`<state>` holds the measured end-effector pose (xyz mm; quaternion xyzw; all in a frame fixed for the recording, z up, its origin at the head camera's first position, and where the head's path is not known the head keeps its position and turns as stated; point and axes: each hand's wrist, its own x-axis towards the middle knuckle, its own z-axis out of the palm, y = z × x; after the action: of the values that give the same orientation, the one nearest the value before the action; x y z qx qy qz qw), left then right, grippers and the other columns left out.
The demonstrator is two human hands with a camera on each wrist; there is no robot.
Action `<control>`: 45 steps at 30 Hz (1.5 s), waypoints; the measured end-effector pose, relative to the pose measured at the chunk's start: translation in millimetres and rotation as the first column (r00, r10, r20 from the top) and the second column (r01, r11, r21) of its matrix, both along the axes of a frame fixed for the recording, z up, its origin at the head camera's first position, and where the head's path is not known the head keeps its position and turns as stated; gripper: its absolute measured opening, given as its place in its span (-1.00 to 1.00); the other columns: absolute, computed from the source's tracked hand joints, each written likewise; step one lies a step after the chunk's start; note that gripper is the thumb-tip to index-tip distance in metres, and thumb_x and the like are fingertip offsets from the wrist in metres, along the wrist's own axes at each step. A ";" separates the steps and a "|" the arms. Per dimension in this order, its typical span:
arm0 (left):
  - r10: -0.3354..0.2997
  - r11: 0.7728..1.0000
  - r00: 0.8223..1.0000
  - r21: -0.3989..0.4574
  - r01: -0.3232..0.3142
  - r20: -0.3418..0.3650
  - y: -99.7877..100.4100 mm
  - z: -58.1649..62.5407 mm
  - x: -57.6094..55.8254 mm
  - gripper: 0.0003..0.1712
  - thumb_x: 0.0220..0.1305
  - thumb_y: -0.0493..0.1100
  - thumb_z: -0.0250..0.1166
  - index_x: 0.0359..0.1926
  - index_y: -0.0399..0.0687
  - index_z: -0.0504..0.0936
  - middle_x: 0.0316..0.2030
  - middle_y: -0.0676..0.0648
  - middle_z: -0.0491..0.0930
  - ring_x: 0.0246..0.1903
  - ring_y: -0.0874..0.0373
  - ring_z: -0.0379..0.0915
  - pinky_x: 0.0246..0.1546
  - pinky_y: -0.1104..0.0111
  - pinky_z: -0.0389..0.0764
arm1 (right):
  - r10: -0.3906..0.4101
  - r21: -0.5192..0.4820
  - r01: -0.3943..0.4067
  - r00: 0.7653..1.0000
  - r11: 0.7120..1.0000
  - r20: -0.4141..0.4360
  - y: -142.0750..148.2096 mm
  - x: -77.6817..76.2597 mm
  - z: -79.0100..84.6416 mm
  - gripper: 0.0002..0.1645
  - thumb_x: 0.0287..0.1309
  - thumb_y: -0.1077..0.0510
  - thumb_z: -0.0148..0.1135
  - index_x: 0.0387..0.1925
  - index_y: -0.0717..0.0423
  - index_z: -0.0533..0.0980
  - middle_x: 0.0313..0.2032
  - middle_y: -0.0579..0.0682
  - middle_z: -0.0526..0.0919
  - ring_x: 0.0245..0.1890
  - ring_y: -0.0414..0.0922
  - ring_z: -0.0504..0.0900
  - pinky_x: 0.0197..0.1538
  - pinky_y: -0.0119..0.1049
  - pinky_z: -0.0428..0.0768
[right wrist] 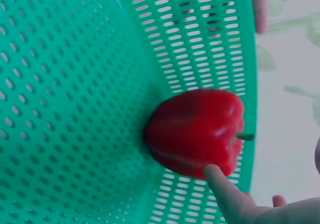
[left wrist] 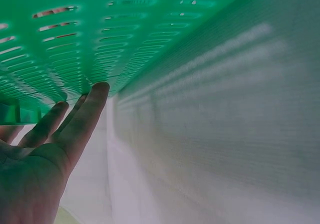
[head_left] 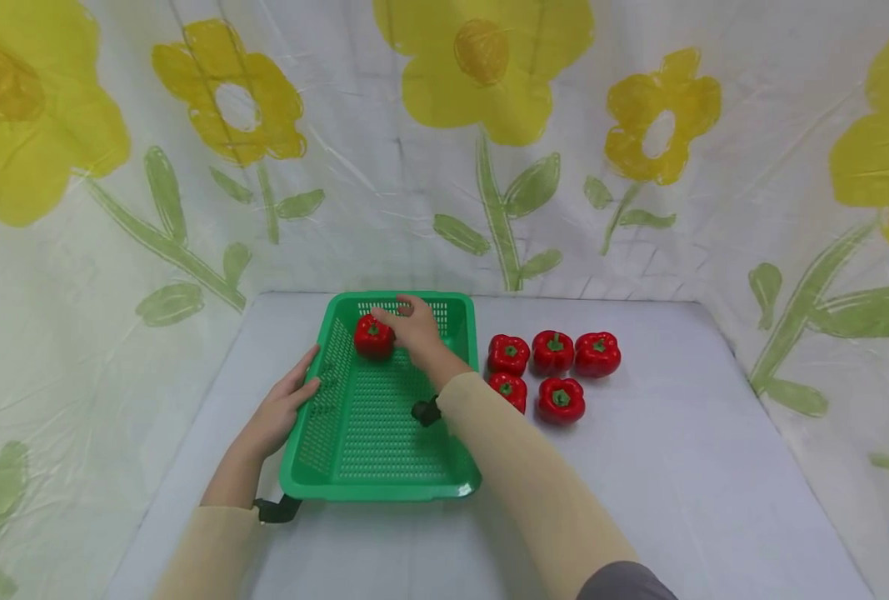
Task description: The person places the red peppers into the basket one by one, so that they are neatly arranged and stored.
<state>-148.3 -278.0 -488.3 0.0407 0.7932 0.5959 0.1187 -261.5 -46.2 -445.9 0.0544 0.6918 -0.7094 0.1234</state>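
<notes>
A red bell pepper [head_left: 373,337] stands stem up inside the green plastic basket [head_left: 384,492], toward its far left corner. My right hand [head_left: 417,332] is over the basket beside that pepper. In the right wrist view one fingertip [right wrist: 214,171] overlaps the pepper's side, and the other fingers are spread away from it. At the basket's left side is my left hand [head_left: 282,408], with its fingers along the outer wall and rim. The left wrist view shows these fingers [left wrist: 85,116] stretched out against the slotted wall.
To the right of the basket, several red bell peppers [head_left: 552,352] are grouped on the white table [head_left: 676,467]. One, the near-left pepper [head_left: 508,388], is partly hidden by my right sleeve. A curtain [head_left: 384,208] with painted yellow flowers hangs behind the table.
</notes>
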 end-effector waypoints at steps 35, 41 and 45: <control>-0.006 1.000 1.000 0.026 0.006 0.010 0.0 -0.8 -1.1 -0.31 0.64 -0.03 -0.12 0.63 0.35 -0.16 0.61 -0.10 -0.11 0.47 -0.26 0.11 0.18 0.17 0.59 | 0.128 0.016 -0.127 0.969 0.992 -0.212 48.9 25.9 66.9 -0.22 0.23 -0.16 0.40 0.41 -0.14 0.36 0.39 -0.05 0.42 0.35 -0.05 0.48 0.31 0.03 0.54; -0.002 1.000 1.000 0.024 0.002 0.015 0.2 -1.3 -1.2 -0.31 0.64 -0.02 -0.12 0.62 0.37 -0.15 0.61 -0.09 -0.12 0.49 -0.26 0.07 0.24 0.05 0.53 | 0.137 0.070 -0.122 0.953 0.990 -0.269 62.2 35.6 72.3 -0.23 0.23 -0.24 0.37 0.40 -0.21 0.35 0.37 -0.10 0.44 0.39 -0.03 0.42 0.33 -0.03 0.52; -0.004 1.000 1.000 0.006 0.004 0.017 0.7 -1.0 -0.5 -0.31 0.64 0.00 -0.12 0.62 0.38 -0.16 0.61 -0.08 -0.13 0.54 -0.22 -0.05 0.33 -0.08 0.37 | 0.129 0.066 -0.114 0.947 0.991 -0.294 70.9 39.8 74.1 -0.23 0.23 -0.25 0.36 0.40 -0.22 0.35 0.37 -0.12 0.44 0.41 -0.03 0.39 0.37 -0.04 0.48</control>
<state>-148.8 -277.3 -489.3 0.0377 0.7905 0.5981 0.1264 -221.7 24.7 -371.8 -0.0928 0.7215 -0.6836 0.0599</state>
